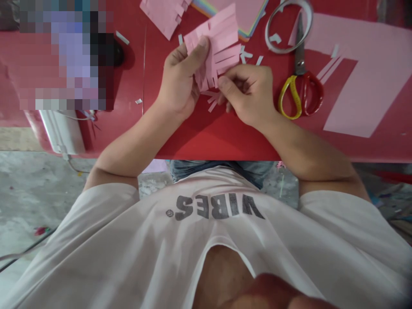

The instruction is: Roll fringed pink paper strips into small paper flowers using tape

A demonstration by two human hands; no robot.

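Observation:
Pink paper (222,32) with slits cut into strips along its edge is held above the red table. My left hand (185,73) grips its left side, thumb pressed on top. At the lower corner, my right hand (247,90) pinches the end of a narrow strip between thumb and fingers; its other fingers are curled and partly hidden. Thin pink paper scraps (211,101) lie beneath the hands. To the right of my right hand rest scissors (300,68) with one yellow and one red handle loop, their blades reaching through a roll of tape (268,36).
A large pink sheet (370,86) with a cut-out lies at the right. Another slit pink piece (169,17) and a stack of coloured paper (254,17) are at the back. A white device with a cable (62,133) sits at the left of the red table (225,141).

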